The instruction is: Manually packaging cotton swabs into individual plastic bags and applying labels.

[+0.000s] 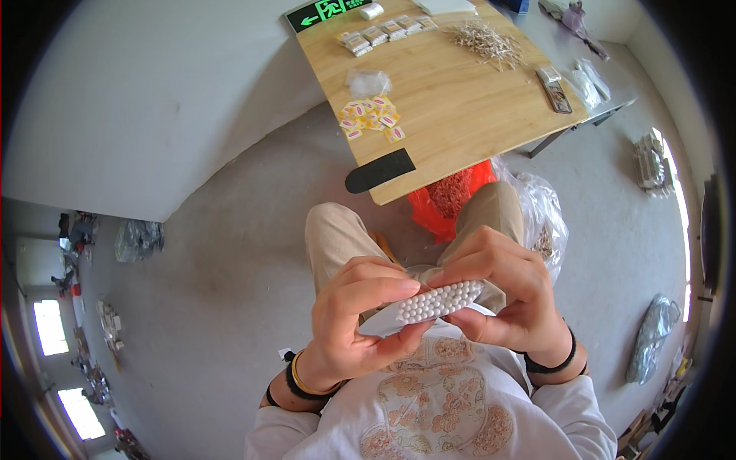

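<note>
Between my two hands, over my lap, is a small clear pack of cotton swabs point(438, 301), its white round tips facing up in tight rows. My left hand point(356, 310) grips its left end, thumb and fingers on opposite sides. My right hand point(502, 287) pinches the right part the same way. On the wooden table point(460, 115) ahead lies a loose heap of cotton swabs point(487, 44). Several filled swab packs point(391, 32) stand in a row at the far left of the table. Yellow printed cards point(370, 115) are scattered near its left edge, beside clear plastic bags point(369, 82).
A black flat pad point(380, 170) overhangs the table's near left corner. A phone point(557, 93) lies toward the right edge. Under the table sits a red plastic bag point(429, 211), with a clear bag point(548, 218) by my right knee. A wrapped bundle point(652, 337) is on the floor to the right.
</note>
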Demonstrator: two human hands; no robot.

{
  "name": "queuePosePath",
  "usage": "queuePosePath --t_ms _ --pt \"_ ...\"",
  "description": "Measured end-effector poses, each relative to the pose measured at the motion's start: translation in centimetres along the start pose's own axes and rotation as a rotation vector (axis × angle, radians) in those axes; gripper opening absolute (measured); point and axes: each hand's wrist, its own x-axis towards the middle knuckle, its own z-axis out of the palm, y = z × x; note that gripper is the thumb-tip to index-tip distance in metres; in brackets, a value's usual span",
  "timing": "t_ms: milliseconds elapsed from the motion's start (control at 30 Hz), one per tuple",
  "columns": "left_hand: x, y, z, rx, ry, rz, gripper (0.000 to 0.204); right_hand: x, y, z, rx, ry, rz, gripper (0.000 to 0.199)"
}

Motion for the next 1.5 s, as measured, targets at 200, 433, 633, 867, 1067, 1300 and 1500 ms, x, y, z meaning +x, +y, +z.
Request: queuePosePath --t_ms 200,433,633,867,1067,1300,1500 --pt "-0.7 -0.1 -0.5 0.083 0.004 0.009 0.05 -0.1 -0.5 1.2 -0.06 0.059 0.145 0.034" --pt "-1.7 0.8 -1.5 0.268 0.086 -0.033 0.055 1.2 1.0 1.9 -0.096 -0.042 0.097 0.034" --pt "-2.3 2.7 -3.3 0.342 0.131 -0.086 0.05 3.9 0.5 3.7 -0.091 -0.255 0.034 0.031" --pt "-2.5 2.8 -4.0 0.422 0.115 -0.152 0.049 5.0 1.8 4.3 -0.081 -0.294 -0.108 0.029" --pt "-3.0 3.7 -4.0 0.46 0.124 -0.141 0.05 4.5 1.2 4.5 -0.043 -0.338 -0.068 0.027" --pt "-3.4 4.1 -3.8 0.429 0.147 -0.123 0.048 4.0 0.0 4.6 -0.095 -0.326 -0.08 0.029" --pt "-3.2 5.2 -4.1 0.336 0.124 -0.194 0.043 3.2 -1.2 4.5 -0.12 -0.303 -0.071 0.03"
